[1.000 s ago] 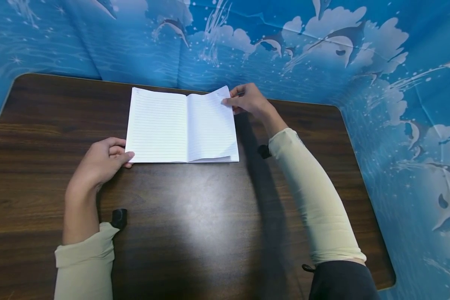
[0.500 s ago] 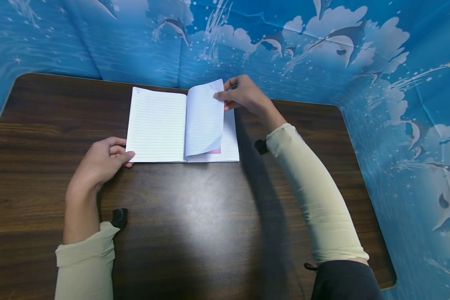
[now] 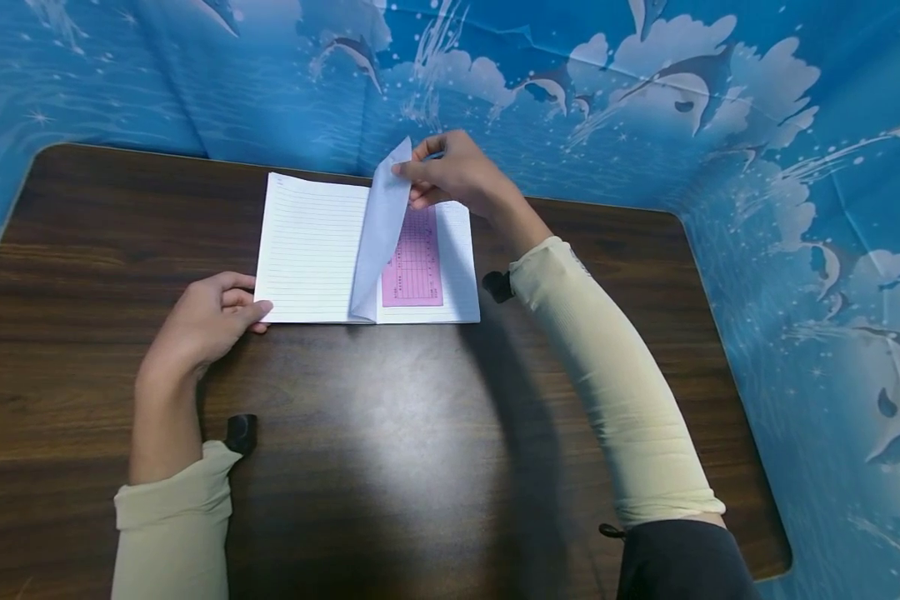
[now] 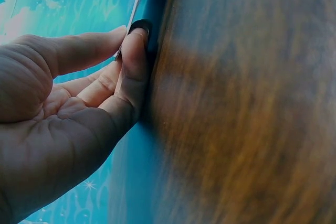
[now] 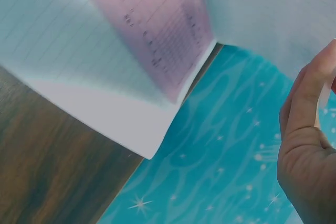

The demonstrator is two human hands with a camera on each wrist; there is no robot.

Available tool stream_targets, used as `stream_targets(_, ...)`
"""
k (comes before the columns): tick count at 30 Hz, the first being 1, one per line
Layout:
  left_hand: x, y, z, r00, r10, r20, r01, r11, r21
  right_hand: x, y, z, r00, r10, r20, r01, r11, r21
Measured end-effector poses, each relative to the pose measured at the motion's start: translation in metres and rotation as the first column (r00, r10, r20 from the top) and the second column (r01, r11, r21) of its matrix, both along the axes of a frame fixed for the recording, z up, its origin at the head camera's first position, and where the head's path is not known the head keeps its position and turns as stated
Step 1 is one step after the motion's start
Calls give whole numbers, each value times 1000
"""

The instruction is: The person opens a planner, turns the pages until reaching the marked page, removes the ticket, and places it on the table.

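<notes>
1. Here's the notebook point(image 3: 311, 250), lying open on the table point(image 3: 420, 433) near its far edge, ruled pages facing up.
2. On its right-hand side sits a pink slip point(image 3: 414, 275), printed with a grid, flat against the page; its far end is partly covered, and whether it's loose or stuck down, I can't tell.
3. Above the gutter stands the lifted page point(image 3: 381, 221), curved and tilted over to the left; held up like that, it leaves most of the slip exposed.
4. Right hand point(image 3: 450, 171): thumb and fingers close together, pinching that page by its far corner, a grip that probably lets the whole sheet swing from the spine.
5. Left hand point(image 3: 201, 323): narrow grip on the notebook's near left corner, thumb on top, fingertips beneath, the left wrist view showing the edge between them; it looks like an anchor for the book.
6. Farther out, pale sleeves point(image 3: 615, 383) on both arms, and a blue dolphin-print backdrop point(image 3: 270, 83) behind the table.
</notes>
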State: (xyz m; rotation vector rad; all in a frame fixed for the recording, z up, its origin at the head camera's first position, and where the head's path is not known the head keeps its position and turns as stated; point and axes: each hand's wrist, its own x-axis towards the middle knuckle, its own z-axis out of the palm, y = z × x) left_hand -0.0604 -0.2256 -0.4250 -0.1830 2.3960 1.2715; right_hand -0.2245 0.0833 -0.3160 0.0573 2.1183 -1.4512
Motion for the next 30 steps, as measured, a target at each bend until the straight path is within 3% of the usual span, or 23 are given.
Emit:
stream_targets(9, 1, -2, 1, 1000, 8, 2, -8, 1000, 16, -1, -21, 8, 1000, 16, 8, -15, 997, -71)
stream_targets(17, 1, -2, 1, 1000, 7, 19, -7, 1000, 28, -2, -37, 11, 998, 15, 63, -8, 994, -113)
stream_targets(30, 3, -2, 5, 1000, 9, 3, -9, 999, 48, -4, -77, 0, 994, 54, 92, -36, 983, -182)
